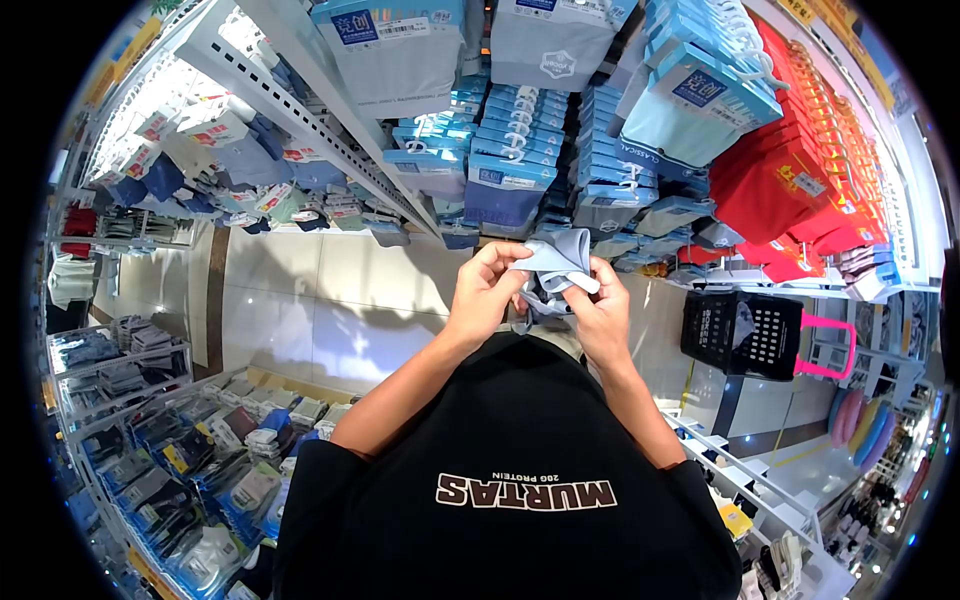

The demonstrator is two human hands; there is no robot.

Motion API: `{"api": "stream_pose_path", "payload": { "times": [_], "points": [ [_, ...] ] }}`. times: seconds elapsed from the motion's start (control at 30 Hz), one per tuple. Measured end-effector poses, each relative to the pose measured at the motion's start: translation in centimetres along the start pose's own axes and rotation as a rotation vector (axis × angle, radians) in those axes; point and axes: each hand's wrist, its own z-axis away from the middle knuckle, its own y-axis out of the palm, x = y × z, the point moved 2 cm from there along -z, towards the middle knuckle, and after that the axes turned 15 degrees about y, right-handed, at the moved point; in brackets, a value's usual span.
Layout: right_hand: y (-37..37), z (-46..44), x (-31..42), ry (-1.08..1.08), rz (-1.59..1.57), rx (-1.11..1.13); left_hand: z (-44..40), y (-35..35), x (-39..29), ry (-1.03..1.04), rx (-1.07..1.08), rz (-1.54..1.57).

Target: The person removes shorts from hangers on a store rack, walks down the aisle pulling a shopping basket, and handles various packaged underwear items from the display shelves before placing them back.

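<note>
A light grey-blue cloth [562, 262], folded and bunched, is held up between both hands in front of the black shirt. My left hand [487, 290] pinches its left edge between thumb and fingers. On the other side, my right hand [601, 308] grips the right part, with the thumb on the pale lower edge. Darker folds of cloth hang below, partly hidden by the fingers. Just beyond the hands, packaged garments with blue cards [505, 172] hang in rows on hooks.
Red packaged garments [775, 185] hang at the right. Below them, a black basket [740, 335] with a pink handle stands on the floor. A white perforated post [290, 105] rises at the left. A bin of packaged goods [190, 470] lies at the lower left.
</note>
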Motion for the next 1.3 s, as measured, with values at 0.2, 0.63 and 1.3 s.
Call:
{"api": "stream_pose_path", "payload": {
  "times": [0.2,0.63,1.3],
  "points": [
    [-0.9,1.1,1.6,-0.216,0.401,-0.112,0.6,-1.6,1.2,-0.031,-0.264,-0.088],
    [-0.6,1.3,5.9,-0.487,0.73,0.151,-0.9,-1.7,-0.2,-0.358,0.006,0.369],
    [5.2,-9.6,19.8,-0.516,0.233,-0.052,-11.8,-5.9,-14.5,0.972,-0.479,-0.7]
  ]
}}
